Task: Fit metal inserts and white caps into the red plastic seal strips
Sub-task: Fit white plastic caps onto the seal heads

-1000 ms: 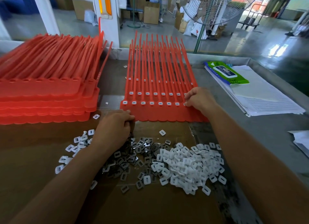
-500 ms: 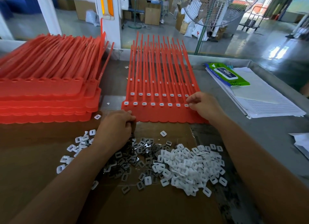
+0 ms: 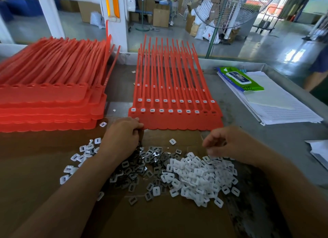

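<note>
Head view: right hand (image 3: 229, 145), grip unclear, hovers over white caps (image 3: 200, 175), nearer than red strips (image 3: 177, 121); left hand (image 3: 122, 136) grips metal inserts (image 3: 140, 148).

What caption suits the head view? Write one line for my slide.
Left hand grips metal inserts beside red seal strips; right hand hovers over white caps.

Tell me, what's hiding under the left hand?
Dark metal inserts on brown cardboard peek out beneath the left hand. Whatever its curled fingers hold is covered.
</note>
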Demonstrator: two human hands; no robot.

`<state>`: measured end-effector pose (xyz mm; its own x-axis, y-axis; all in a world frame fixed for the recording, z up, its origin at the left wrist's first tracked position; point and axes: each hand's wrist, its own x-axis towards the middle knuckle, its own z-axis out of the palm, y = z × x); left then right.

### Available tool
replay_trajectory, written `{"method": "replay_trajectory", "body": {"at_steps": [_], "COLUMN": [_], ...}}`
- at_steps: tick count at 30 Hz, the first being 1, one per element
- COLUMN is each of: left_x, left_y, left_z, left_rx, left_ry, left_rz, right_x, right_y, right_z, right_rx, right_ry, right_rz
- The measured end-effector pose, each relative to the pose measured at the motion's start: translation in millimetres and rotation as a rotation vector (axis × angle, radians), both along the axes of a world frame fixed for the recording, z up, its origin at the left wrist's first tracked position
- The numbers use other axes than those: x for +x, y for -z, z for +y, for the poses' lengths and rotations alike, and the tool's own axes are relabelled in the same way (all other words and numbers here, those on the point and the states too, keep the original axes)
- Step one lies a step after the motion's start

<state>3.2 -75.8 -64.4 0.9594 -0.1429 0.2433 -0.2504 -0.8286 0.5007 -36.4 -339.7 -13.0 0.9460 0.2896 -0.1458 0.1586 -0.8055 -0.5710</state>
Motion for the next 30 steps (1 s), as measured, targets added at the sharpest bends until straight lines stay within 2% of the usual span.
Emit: {"method": "replay_trajectory", "body": {"at_steps": [6, 12, 19, 25, 30], "left_x": [-0.2, -0.6, -0.5, -0.6, -0.7], "left_y": [0.2, 0.3, 1.5, 0.9, 0.4], "left_z": [0.2, 0.0, 0.7, 1.0, 1.1], "left_rx": [0.012, -0.001, -0.013, -0.011, 0.007], "left_ry": [0.004, 0.002, -0.002, 0.003, 0.012], "left_rz": [0.006, 0.001, -0.008, -0.013, -0.020], "right_x": [-8.7, -8.2, -8.6, -10.0, -7.6], "right_y": [4.4, 7.3, 7.6, 6.4, 4.5], "right_z": [5.0, 7.3, 8.5, 8.0, 7.2], "right_rx": [-0.014, 0.024, 0.044, 0.215, 0.273], "right_ry": [-0.023, -0.018, -0.002, 0.081, 0.137], "right_rz": [0.107, 0.122, 0.078, 0.006, -0.059]}}
